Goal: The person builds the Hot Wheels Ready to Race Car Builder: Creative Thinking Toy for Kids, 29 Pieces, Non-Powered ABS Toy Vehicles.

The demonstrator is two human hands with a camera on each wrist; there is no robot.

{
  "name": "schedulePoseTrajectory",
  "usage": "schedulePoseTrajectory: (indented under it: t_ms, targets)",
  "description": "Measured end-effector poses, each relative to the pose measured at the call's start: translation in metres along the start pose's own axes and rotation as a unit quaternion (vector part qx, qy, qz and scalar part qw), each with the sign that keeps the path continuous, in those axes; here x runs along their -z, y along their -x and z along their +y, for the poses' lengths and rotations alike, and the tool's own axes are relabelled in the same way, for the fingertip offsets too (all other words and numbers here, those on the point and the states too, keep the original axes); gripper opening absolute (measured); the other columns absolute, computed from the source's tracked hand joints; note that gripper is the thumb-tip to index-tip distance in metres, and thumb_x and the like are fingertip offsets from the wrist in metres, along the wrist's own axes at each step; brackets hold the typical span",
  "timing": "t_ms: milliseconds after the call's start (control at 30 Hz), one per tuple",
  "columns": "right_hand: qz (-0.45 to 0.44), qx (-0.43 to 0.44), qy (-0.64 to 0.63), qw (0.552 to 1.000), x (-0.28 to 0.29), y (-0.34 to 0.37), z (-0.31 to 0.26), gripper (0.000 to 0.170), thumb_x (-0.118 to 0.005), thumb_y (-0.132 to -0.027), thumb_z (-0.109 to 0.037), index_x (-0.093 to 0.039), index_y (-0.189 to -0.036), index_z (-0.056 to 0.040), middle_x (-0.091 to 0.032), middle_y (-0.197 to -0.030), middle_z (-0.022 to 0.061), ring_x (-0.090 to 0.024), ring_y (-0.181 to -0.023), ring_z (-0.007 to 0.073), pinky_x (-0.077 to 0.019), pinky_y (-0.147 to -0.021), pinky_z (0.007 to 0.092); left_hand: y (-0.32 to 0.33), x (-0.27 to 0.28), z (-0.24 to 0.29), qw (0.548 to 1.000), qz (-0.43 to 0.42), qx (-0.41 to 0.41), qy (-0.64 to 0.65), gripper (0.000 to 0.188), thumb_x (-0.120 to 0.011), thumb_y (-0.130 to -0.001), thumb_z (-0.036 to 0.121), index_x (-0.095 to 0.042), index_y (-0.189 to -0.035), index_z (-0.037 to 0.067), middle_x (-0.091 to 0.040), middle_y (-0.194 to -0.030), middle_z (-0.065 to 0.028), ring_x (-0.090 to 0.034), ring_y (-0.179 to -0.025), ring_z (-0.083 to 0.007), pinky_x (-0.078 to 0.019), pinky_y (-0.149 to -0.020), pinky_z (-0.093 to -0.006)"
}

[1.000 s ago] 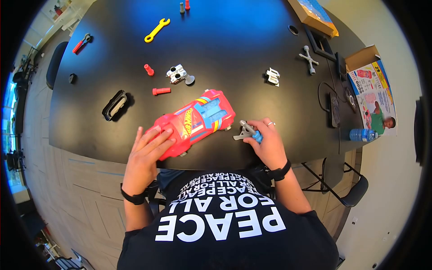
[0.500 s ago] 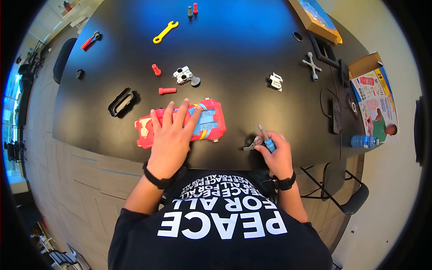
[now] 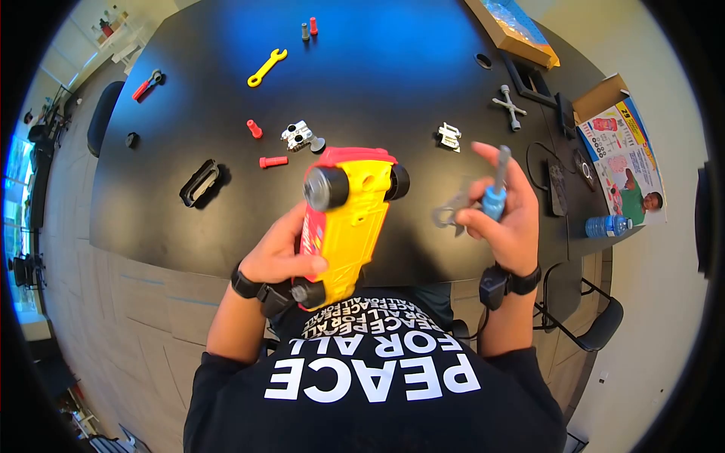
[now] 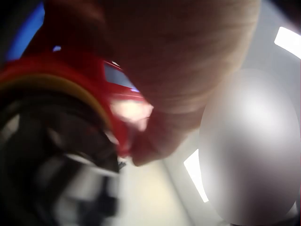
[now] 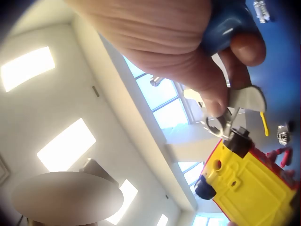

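The left hand (image 3: 278, 245) grips the toy car (image 3: 353, 234) above the table's near edge, thumb on its yellow underside and black wheels facing up toward the head view. In the left wrist view the fingers (image 4: 174, 56) lie against the red body, close to a dark wheel. The right hand (image 3: 510, 219) holds a blue-handled screwdriver (image 3: 495, 200), its grey tip pointing away from the person, together with a grey part (image 3: 448, 214) pinched by thumb and finger. In the right wrist view, that grey part (image 5: 247, 99) overlaps the car (image 5: 254, 188).
On the black table (image 3: 377, 90) lie a yellow wrench (image 3: 267, 68), silver engine piece (image 3: 297, 136), red bolts (image 3: 273, 161), black frame part (image 3: 200, 183), silver piece (image 3: 448, 137) and grey cross wrench (image 3: 509, 108). A box (image 3: 619, 151) and water bottle (image 3: 609, 226) are right.
The car has been lifted off the table and turned from its red top to its yellow underside in the left hand. The right hand has risen with the screwdriver and grey part.
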State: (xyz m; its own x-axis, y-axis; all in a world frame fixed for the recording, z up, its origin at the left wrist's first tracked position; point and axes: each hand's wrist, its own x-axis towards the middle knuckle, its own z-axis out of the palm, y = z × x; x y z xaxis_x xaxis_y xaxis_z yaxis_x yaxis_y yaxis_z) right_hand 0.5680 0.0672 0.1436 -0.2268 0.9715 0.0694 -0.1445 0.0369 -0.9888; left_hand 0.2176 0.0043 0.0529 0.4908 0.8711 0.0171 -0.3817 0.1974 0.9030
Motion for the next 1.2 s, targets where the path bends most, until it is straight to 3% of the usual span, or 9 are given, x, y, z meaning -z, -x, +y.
schedulePoseTrajectory:
  t_ms: [167,400,533,667,733,800,867,1033,1200]
  targets:
    - [-0.220,0.104,0.208,0.947,-0.038,-0.057,-0.001,0.049,-0.087,-0.089,0.004,-0.072,-0.135,-0.0027,-0.077,-0.106,0.0018,-0.073,-0.099,0.0102,-0.0608,-0.088,0.0305,-0.003,0.011,-0.020,0.997,-0.069,0.026,0.038,0.107,-0.080,-0.099,0.042,-0.020,-0.178,0.001,-0.045,-0.174,-0.0162,-0.046,-0.159,-0.0272,-0.0344,-0.132,-0.0449]
    - [-0.280,0.079,0.288,0.912,-0.081,-0.092,0.012,0.045,-0.089,-0.086,-0.002,-0.074,-0.129,-0.0031,-0.077,-0.106,0.0047,-0.072,-0.098,0.0149,-0.0576,-0.089,0.0320,0.028,0.024,-0.045,0.995,0.012,0.028,0.096,0.115,-0.081,-0.097,0.049,-0.017,-0.179,0.001,-0.043,-0.176,-0.0160,-0.044,-0.161,-0.0285,-0.0349,-0.132,-0.0440]
    - [-0.282,0.204,0.351,0.870,-0.103,-0.098,0.032,0.044,-0.088,-0.086,-0.006,-0.074,-0.128,-0.0027,-0.072,-0.109,0.0087,-0.069,-0.099,0.0248,-0.0550,-0.092,0.0373,0.046,0.025,-0.049,0.994,0.032,0.011,0.100,0.118,-0.081,-0.095,0.051,-0.014,-0.180,0.003,-0.041,-0.177,-0.0160,-0.044,-0.161,-0.0289,-0.0346,-0.132,-0.0440]
    - [-0.255,0.157,0.263,0.917,-0.107,-0.107,0.065,0.035,-0.086,-0.089,-0.008,-0.075,-0.122,-0.0027,-0.072,-0.109,0.0062,-0.067,-0.097,0.0166,-0.0538,-0.088,0.0332,0.073,0.026,-0.066,0.984,0.121,-0.018,0.128,0.120,-0.087,-0.088,0.055,-0.025,-0.176,0.004,-0.050,-0.168,-0.0201,-0.061,-0.146,-0.0374,-0.0493,-0.122,-0.0527]
    - [-0.149,-0.009,0.264,0.953,-0.097,-0.120,0.077,0.033,-0.087,-0.087,-0.011,-0.076,-0.116,-0.0021,-0.074,-0.106,0.0124,-0.072,-0.099,0.0283,-0.0557,-0.089,0.0411,0.085,0.027,-0.072,0.982,0.133,-0.036,0.133,0.118,-0.087,-0.088,0.055,-0.027,-0.175,0.004,-0.052,-0.167,-0.0204,-0.064,-0.143,-0.0396,-0.0509,-0.121,-0.0541]
    - [-0.130,0.004,0.304,0.944,-0.093,-0.132,0.106,0.033,-0.090,-0.085,-0.013,-0.077,-0.113,-0.0025,-0.074,-0.107,0.0135,-0.072,-0.101,0.0307,-0.0559,-0.089,0.0425,0.092,0.026,-0.073,0.971,0.171,-0.067,0.156,0.117,-0.087,-0.087,0.056,-0.028,-0.174,0.005,-0.051,-0.167,-0.0219,-0.066,-0.139,-0.0427,-0.0524,-0.120,-0.0562]
    - [-0.085,0.197,0.372,0.903,-0.097,-0.139,0.138,0.037,-0.092,-0.083,-0.015,-0.076,-0.115,-0.0031,-0.073,-0.109,0.0146,-0.072,-0.104,0.0340,-0.0562,-0.091,0.0445,0.091,0.029,-0.072,0.966,0.181,-0.083,0.166,0.115,-0.087,-0.088,0.056,-0.029,-0.174,0.006,-0.047,-0.169,-0.0230,-0.066,-0.139,-0.0429,-0.0542,-0.118,-0.0575]
    - [-0.091,0.202,0.375,0.900,-0.126,-0.156,0.175,0.044,-0.096,-0.077,-0.009,-0.076,-0.116,-0.0044,-0.074,-0.113,0.0163,-0.071,-0.109,0.0387,-0.0565,-0.096,0.0468,0.090,0.030,-0.080,0.961,0.194,-0.105,0.164,0.115,-0.087,-0.088,0.056,-0.029,-0.175,0.007,-0.049,-0.167,-0.0237,-0.068,-0.134,-0.0445,-0.0583,-0.112,-0.0589]
    - [-0.122,0.006,0.371,0.921,-0.129,-0.153,0.157,0.021,-0.089,-0.085,-0.010,-0.079,-0.104,-0.0060,-0.075,-0.106,0.0151,-0.073,-0.102,0.0358,-0.0576,-0.092,0.0444,0.096,0.030,-0.075,0.962,0.221,-0.080,0.138,0.116,-0.087,-0.088,0.050,-0.025,-0.177,0.008,-0.053,-0.169,-0.0157,-0.058,-0.151,-0.0294,-0.0456,-0.126,-0.0465]
